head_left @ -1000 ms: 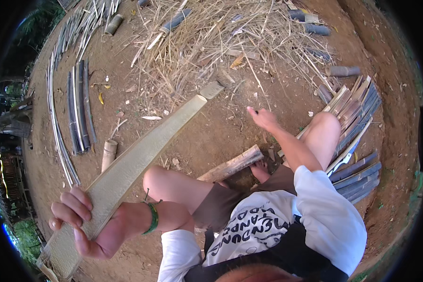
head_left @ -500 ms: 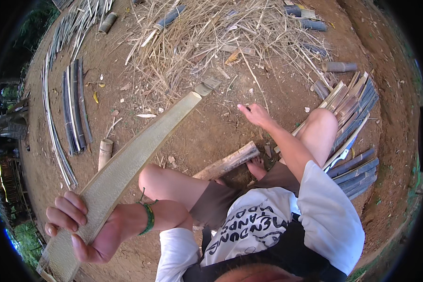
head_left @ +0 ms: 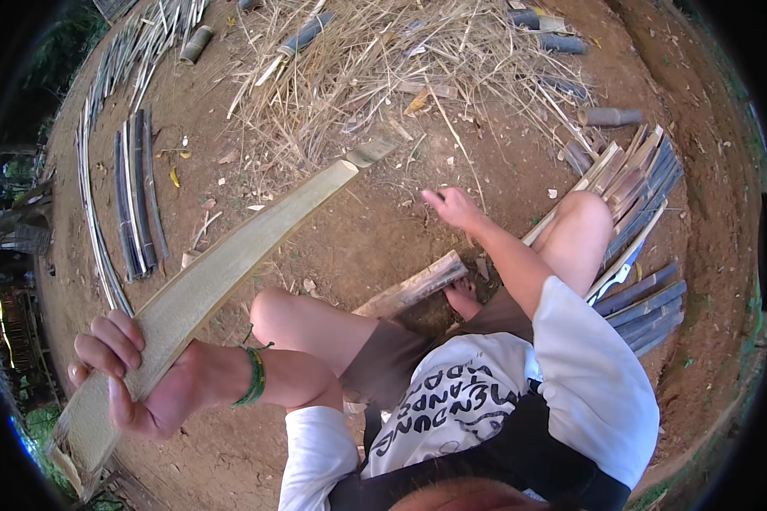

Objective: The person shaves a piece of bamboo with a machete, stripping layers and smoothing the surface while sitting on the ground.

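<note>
Above brown earth [head_left: 358, 247], the left hand [head_left: 155, 399] grips a bamboo strip [head_left: 234, 255]; the right hand [head_left: 458, 209] is curled, any hold unclear.

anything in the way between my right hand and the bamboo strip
Nothing visible stands between your right hand and the bamboo strip gripped in your left hand; mostly dirt ground shows through the gap.
</note>
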The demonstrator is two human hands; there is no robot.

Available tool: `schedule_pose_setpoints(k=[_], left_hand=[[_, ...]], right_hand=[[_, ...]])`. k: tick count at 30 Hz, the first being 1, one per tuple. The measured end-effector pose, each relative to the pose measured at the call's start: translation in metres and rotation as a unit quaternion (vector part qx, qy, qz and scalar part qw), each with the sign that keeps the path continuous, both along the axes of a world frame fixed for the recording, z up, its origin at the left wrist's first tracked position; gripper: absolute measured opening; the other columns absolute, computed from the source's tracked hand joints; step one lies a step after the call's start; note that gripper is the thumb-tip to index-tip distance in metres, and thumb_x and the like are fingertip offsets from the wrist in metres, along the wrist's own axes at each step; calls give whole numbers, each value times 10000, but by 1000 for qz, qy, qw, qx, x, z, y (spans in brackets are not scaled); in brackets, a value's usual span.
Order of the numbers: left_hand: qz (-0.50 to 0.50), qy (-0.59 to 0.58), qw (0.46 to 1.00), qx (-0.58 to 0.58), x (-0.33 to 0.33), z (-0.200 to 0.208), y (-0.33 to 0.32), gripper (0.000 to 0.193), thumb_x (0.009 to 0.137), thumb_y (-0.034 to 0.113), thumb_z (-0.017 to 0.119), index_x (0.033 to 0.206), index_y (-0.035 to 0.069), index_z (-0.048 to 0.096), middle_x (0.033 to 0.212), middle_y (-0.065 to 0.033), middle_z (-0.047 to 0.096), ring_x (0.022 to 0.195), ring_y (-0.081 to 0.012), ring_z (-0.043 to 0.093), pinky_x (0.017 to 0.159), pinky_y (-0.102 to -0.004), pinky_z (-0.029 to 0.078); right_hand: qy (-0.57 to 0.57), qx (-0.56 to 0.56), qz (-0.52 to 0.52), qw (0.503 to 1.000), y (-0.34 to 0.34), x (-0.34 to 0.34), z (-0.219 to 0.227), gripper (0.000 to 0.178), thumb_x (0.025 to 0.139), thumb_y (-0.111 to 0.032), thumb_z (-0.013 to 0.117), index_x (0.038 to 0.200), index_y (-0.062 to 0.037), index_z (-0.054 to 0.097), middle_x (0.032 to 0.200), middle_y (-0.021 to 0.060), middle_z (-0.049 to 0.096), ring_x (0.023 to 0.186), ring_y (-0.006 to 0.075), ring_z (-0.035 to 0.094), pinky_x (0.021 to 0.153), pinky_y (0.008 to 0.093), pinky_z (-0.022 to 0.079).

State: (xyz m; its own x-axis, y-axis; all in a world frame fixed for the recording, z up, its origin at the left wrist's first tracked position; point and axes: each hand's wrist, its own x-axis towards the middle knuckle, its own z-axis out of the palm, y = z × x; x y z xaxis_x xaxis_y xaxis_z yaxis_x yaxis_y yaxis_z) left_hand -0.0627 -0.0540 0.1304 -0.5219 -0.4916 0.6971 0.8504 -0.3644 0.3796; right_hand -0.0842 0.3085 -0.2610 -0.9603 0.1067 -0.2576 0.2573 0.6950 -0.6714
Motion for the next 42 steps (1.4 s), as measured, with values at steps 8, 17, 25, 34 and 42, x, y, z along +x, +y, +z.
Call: schedule_pose_setpoints(k=[8, 17, 25, 34, 42], left_hand=[[2, 20, 999, -26, 8, -12, -11, 350, 680, 84, 575, 1021, 13, 546, 727, -17, 367, 594, -110, 342, 590, -254, 292], [15, 12, 1000, -8, 9, -11, -12, 301, 641, 58, 575, 939, 23, 546, 694, -27, 364, 572, -119, 334, 568, -254, 288], [-15, 28, 999, -33, 6, -11, -15, 352, 666, 81, 573, 1008, 10, 536, 725, -30, 368, 591, -122, 343, 587, -269, 294], [18, 1, 999, -31, 3, -8, -18, 529, 816, 519, 645, 979, 23, 561, 712, -29, 379, 582, -117, 345, 553, -260, 292], [152, -53, 987, 1, -16, 8, 4, 869, 800, 921, 360, 895, 68, 501, 648, -11, 411, 491, -75, 393, 411, -202, 311]], right_hand=[[-180, 53, 19, 982, 7, -29, 14, 937, 923, -763, 384, 1127, 99, 685, 1170, 346, 645, 1164, 442, 622, 972, 498, 492], [-212, 59, -15, 975, 12, -26, -10, 991, 918, -784, 340, 1175, 119, 658, 1243, 356, 609, 1245, 446, 568, 1069, 483, 435], [-212, 92, -30, 972, 15, -38, 9, 978, 924, -777, 328, 1167, 108, 667, 1226, 348, 621, 1225, 437, 585, 1064, 489, 438], [-266, 22, -68, 961, 3, -30, -17, 897, 942, -740, 352, 1048, 71, 722, 1015, 265, 720, 1053, 392, 681, 951, 477, 504], [-145, -171, -161, 961, -59, -19, -20, 683, 910, -686, 564, 681, -44, 604, 660, 102, 660, 556, 184, 637, 564, 317, 515]])
